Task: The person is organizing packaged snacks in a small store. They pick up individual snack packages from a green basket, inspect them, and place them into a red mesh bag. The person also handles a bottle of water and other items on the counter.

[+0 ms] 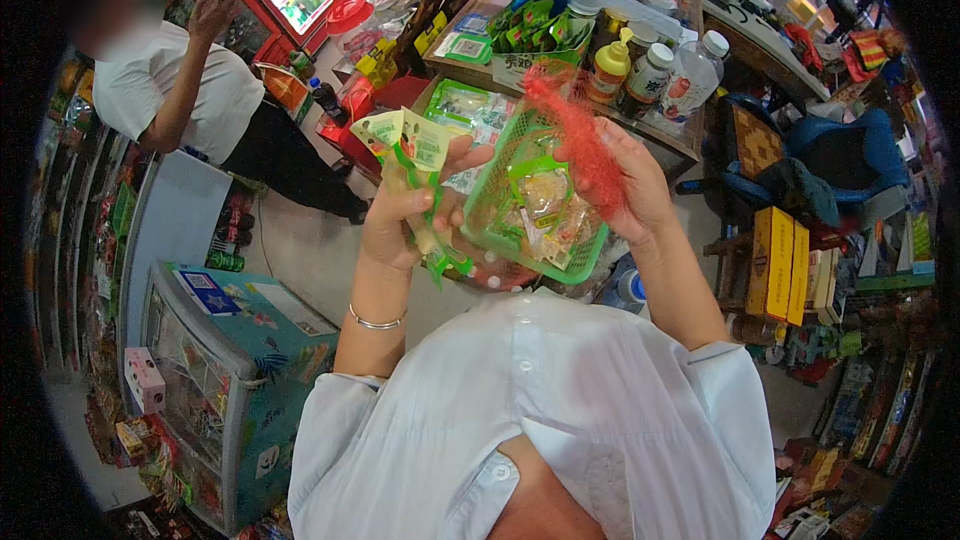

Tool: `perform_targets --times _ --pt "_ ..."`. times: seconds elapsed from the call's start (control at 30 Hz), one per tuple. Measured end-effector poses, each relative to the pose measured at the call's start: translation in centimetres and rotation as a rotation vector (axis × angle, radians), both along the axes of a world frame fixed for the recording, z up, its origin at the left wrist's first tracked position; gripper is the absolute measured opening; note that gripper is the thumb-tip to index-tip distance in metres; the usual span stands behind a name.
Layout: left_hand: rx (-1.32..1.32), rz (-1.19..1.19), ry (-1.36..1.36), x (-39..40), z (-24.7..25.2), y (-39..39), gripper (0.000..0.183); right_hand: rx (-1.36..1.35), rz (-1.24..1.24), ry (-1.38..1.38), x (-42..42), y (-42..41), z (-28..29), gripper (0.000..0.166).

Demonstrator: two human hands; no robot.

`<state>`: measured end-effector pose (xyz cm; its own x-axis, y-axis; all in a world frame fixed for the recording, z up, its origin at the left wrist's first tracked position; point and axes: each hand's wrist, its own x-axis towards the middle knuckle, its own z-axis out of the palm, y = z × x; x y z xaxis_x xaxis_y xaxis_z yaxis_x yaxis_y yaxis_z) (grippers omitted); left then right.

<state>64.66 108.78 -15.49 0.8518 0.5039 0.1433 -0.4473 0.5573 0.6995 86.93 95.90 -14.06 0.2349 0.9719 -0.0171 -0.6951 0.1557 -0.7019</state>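
My left hand [397, 221] grips some slim green-and-clear plastic snack packets [424, 202]. A pale yellow printed card or flap [401, 136] stands up at their top end. In my right hand [637, 184] is a bunched red mesh-like material [577, 139], blurred, possibly a net bag. Between the hands a green plastic basket [480, 187] sits tilted in front of me. Clear-wrapped snack packets lie in it, one with a bright green border [541, 191]. Flat green-and-white packets [469, 116] in an open carton are just beyond my left hand.
Bottles with white caps [694, 79] and a yellow-topped squeeze bottle [611, 67] stand on the counter beside a box of green packets [536, 37]. At left, a person in a white shirt [187, 90] holds up a phone. A chest freezer [247, 367] stands lower left; blue chairs [855, 157] are at right.
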Motion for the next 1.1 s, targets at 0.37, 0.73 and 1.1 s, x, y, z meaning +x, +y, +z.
perform_targets --times 0.37,0.73,1.1 --pt "0.118 -0.002 0.156 3.6 0.7 -2.0 0.057 -0.109 0.166 0.141 -0.8 0.2 -2.1 0.036" --pt "-0.039 -0.089 -0.005 3.7 0.1 -2.1 0.061 0.09 0.262 0.304 -0.7 -0.5 -2.6 0.034" --pt "-0.114 0.014 -0.044 1.9 -0.3 -0.6 0.07 0.01 -0.315 0.12 2.6 -0.3 -4.0 0.019"
